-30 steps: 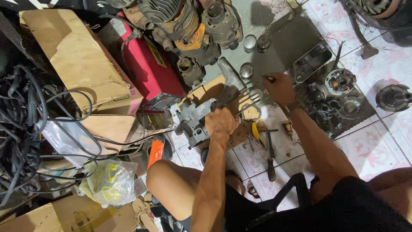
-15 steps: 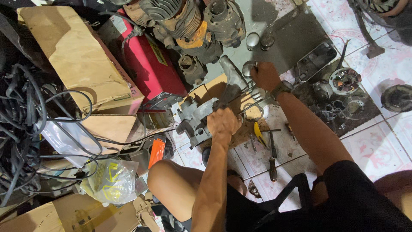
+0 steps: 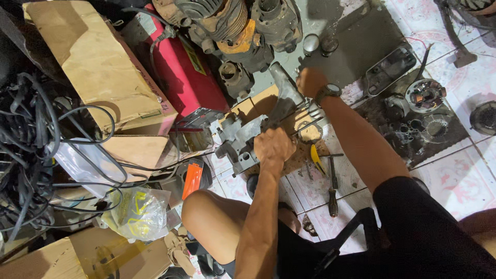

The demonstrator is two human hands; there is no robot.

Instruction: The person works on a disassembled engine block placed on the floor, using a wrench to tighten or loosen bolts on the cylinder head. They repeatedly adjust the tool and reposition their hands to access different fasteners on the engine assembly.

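1. I am bracing the grey engine casing (image 3: pixel 243 139), which is lying on the tiled floor (image 3: pixel 454 175) just in front of the red box (image 3: pixel 181 77).
2. I am keeping it from rocking while I work.
3. My left hand (image 3: pixel 274 146) is fisted tight on the casing's near edge, arm straight.
4. My right hand (image 3: pixel 310 81) is curled closed around the casing's far end, beyond the left; whether it is holding a tool I cannot tell.

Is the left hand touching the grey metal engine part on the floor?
Touching: the head view shows the left hand closed over the grey engine part.
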